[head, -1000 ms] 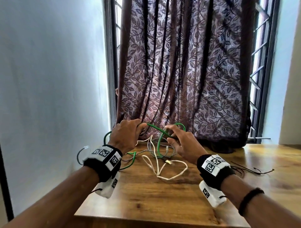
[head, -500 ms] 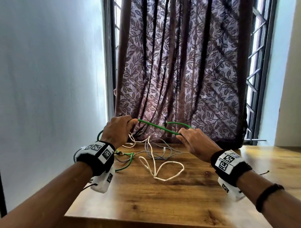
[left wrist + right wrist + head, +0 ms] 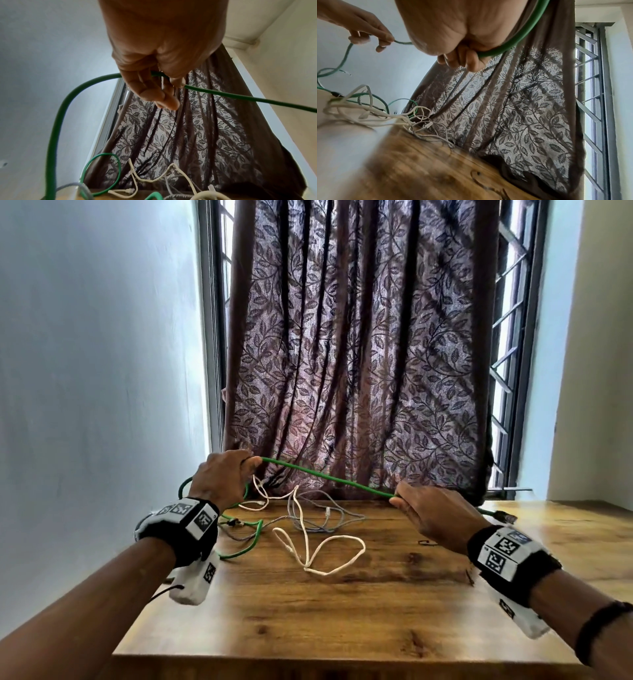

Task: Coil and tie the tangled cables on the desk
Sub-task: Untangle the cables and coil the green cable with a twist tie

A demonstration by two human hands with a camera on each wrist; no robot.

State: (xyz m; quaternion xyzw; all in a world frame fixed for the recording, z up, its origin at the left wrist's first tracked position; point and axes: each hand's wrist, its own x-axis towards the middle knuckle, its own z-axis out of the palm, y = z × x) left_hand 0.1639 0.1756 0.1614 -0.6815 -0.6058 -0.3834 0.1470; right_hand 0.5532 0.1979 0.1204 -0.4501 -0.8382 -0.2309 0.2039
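A green cable (image 3: 329, 477) runs taut in the air between my two hands above the wooden desk (image 3: 308, 618). My left hand (image 3: 224, 475) pinches it at the upper left; in the left wrist view the green cable (image 3: 240, 96) passes between thumb and fingers (image 3: 161, 97). My right hand (image 3: 435, 517) grips it lower on the right, fingers (image 3: 462, 59) curled round the green cable (image 3: 510, 44). The rest of the green cable loops down at the left. A white cable (image 3: 318, 556) and a grey cable (image 3: 325, 517) lie tangled on the desk between my hands.
A brown leaf-patterned curtain (image 3: 359, 354) hangs right behind the desk over a barred window (image 3: 510, 354). A wall (image 3: 96, 371) stands close on the left. A thin black tie (image 3: 426, 542) lies on the desk near my right hand.
My hands have moved apart, the right one pulling to the right and down, so the green cable is now stretched straight between them. Its loop above the pile is gone.
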